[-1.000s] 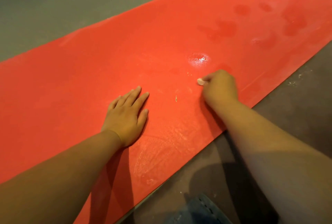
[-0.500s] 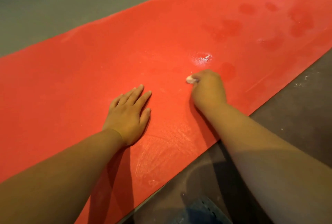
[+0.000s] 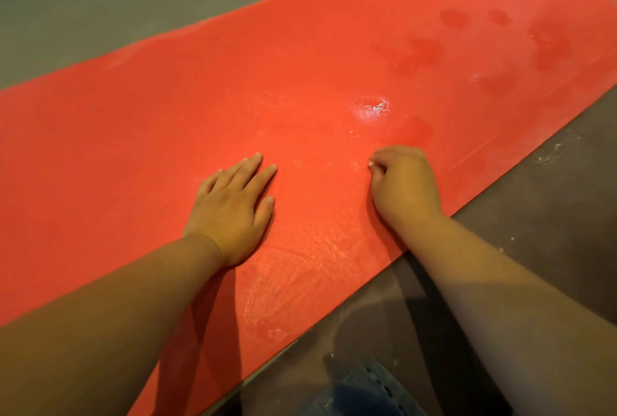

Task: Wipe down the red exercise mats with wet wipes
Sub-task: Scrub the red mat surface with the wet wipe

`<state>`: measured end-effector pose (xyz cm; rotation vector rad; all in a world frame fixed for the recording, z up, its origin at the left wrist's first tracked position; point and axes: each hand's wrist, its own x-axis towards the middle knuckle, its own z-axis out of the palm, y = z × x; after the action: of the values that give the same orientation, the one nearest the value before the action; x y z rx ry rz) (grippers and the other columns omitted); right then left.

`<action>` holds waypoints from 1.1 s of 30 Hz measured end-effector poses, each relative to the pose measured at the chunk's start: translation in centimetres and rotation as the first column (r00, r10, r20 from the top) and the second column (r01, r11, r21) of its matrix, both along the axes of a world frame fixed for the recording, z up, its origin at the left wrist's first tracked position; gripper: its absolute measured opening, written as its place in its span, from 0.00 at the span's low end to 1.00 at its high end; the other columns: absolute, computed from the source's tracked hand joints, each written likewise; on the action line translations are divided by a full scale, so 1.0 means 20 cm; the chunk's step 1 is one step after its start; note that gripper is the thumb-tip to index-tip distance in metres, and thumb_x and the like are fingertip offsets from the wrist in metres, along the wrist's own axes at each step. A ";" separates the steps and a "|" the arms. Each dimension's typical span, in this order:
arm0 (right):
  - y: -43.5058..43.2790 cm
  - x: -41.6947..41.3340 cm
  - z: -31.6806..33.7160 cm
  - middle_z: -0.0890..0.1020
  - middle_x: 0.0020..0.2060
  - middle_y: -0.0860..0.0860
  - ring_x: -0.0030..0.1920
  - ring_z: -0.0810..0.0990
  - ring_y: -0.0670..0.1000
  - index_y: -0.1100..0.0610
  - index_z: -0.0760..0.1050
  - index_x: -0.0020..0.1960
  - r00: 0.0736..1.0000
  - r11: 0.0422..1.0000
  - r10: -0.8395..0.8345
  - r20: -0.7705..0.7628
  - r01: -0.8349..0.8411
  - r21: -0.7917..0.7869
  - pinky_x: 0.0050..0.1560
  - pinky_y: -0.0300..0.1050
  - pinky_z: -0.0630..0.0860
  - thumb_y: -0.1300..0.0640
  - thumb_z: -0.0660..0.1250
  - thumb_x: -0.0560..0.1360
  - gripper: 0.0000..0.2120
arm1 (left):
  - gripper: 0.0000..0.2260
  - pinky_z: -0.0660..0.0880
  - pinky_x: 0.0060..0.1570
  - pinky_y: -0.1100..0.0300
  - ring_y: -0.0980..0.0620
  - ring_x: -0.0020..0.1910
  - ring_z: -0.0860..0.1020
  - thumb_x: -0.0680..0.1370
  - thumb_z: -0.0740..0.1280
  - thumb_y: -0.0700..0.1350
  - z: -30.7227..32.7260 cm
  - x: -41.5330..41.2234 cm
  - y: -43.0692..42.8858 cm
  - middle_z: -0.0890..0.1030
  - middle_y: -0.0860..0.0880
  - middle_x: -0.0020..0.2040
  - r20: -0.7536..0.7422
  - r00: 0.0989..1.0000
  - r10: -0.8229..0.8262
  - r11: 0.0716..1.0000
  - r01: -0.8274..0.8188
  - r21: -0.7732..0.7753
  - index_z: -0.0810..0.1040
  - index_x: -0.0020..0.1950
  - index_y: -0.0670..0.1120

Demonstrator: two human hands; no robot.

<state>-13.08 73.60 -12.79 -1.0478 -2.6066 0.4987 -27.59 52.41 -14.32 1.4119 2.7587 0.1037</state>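
Note:
A long red exercise mat (image 3: 167, 135) lies diagonally across the floor. My left hand (image 3: 233, 205) rests flat on it, fingers straight and slightly spread. My right hand (image 3: 404, 181) is on the mat near its front edge, fingers curled round a small wadded wet wipe (image 3: 371, 163), of which only a white tip shows by the thumb. A shiny wet patch (image 3: 372, 108) lies just beyond the right hand. Darker damp marks (image 3: 424, 51) spread over the mat's far right part, and pale streaks (image 3: 300, 268) sit between my forearms.
Grey-brown floor (image 3: 551, 202) surrounds the mat, with white specks near the mat's right edge. A bit of blue denim (image 3: 367, 389) shows at the bottom, by my knee.
My right hand with the wipe slid left and then back toward me along the mat. The left hand stayed flat in place.

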 end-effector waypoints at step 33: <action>0.25 -0.04 0.01 0.81 0.49 0.56 0.54 0.76 0.56 0.57 0.83 0.49 0.990 0.985 -0.123 -0.076 0.112 -0.131 0.49 0.41 0.68 0.59 0.66 0.75 0.08 | 0.31 0.53 0.72 0.51 0.50 0.75 0.58 0.75 0.41 0.61 0.03 0.01 0.01 0.57 0.53 0.78 0.014 1.000 0.001 1.000 0.000 -0.017 0.59 0.76 0.56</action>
<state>-13.79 78.51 -12.60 -1.1865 -2.4504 0.6722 -27.46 52.56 -13.79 1.4010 2.7418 0.0891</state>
